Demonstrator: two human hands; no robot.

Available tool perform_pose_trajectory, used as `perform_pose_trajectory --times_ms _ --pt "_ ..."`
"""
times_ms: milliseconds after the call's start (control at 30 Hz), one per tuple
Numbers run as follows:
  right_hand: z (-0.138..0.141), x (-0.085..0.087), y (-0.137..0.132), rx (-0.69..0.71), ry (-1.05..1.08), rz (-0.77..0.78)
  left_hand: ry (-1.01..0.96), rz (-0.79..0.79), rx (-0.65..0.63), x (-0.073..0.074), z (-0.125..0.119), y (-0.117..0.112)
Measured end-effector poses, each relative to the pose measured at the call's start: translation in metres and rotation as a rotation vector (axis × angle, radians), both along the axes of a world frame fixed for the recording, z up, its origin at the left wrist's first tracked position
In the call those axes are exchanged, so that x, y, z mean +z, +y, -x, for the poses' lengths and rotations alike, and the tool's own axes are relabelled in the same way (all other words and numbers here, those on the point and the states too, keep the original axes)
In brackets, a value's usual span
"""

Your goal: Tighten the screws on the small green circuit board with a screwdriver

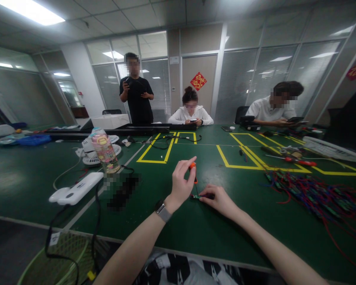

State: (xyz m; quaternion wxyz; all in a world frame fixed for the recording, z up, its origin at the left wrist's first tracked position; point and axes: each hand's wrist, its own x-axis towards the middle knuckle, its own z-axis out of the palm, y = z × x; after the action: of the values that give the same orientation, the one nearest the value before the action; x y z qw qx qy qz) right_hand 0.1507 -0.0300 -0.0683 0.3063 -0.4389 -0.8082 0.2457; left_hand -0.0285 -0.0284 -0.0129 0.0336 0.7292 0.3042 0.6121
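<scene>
My left hand (pixel 183 184), with a watch at the wrist, is closed around a small screwdriver (pixel 195 179) with an orange and black handle. The screwdriver stands nearly upright, its thin shaft pointing down at a small green circuit board (pixel 195 196). Whether the tip touches the board is too small to tell. Close to the table top, my right hand (pixel 218 200) pinches the board's right end between thumb and fingers.
A heap of red and blue wired boards (pixel 311 194) lies on the right of the green table (pixel 166 225). To the left are a bottle (pixel 105 152), a white power strip (pixel 77 189) and a fan (pixel 99 154). A green basket (pixel 56 257) stands below the edge. Three people are across the table.
</scene>
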Motion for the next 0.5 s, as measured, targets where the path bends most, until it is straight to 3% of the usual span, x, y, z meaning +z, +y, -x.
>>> perform_pose_trajectory --times_ms 167,367,500 --pt "-0.0002 -0.0003 -0.0004 -0.009 -0.009 -0.014 -0.01 -0.033 0.105 -0.0031 0.0005 0.0026" --pt "-0.0001 0.0 -0.0006 -0.001 -0.01 -0.018 0.007 0.017 0.004 -0.0012 -0.0004 -0.0017" --pt "-0.0001 0.0001 -0.0006 -0.001 -0.012 -0.014 -0.005 0.004 0.027 0.0001 -0.0005 -0.0013"
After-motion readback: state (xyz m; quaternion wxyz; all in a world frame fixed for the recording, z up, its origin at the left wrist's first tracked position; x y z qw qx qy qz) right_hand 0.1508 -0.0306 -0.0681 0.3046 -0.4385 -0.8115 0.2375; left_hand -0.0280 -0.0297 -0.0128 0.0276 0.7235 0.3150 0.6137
